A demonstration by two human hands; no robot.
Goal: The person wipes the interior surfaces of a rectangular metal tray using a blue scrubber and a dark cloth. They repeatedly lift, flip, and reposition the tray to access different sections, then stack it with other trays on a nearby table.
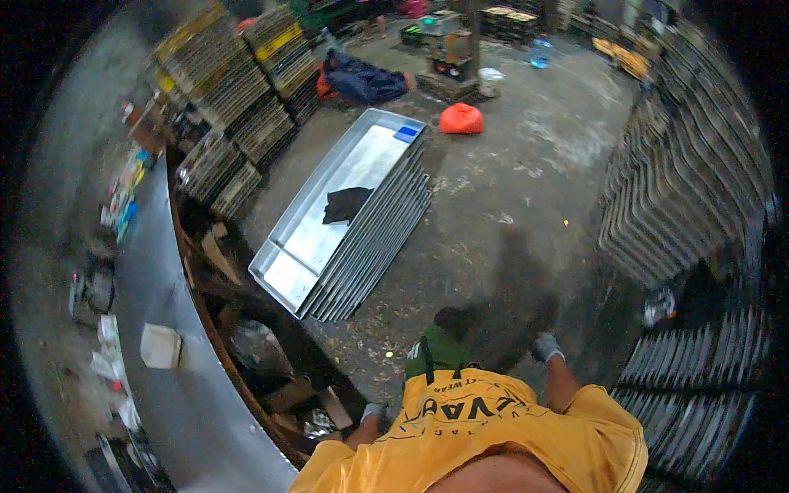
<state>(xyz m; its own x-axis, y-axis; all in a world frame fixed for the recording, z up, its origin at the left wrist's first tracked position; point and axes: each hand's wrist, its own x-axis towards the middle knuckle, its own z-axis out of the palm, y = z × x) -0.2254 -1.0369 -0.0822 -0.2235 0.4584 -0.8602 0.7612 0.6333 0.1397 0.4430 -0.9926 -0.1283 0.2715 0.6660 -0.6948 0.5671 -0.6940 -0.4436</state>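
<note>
My left hand (373,411), in a grey glove, hangs beside my body near the sheet-metal bench; its fingers are too small and blurred to read. On the other side my right hand (546,347), gloved too, hangs over the floor away from any object, its fingers unclear. Ahead of me lies a stack of long metal trays (376,240). In the top tray (296,271) are a dark cloth (346,205) and a small blue object (405,134) at the far end.
A metal-topped bench (179,308) curves along the left, bearing a whitish block (160,346). Stacked slatted panels (216,80) stand at the back left. Many metal trays or panels (672,185) line the right. An orange-red bag (461,118) and a water bottle (540,53) sit on the floor.
</note>
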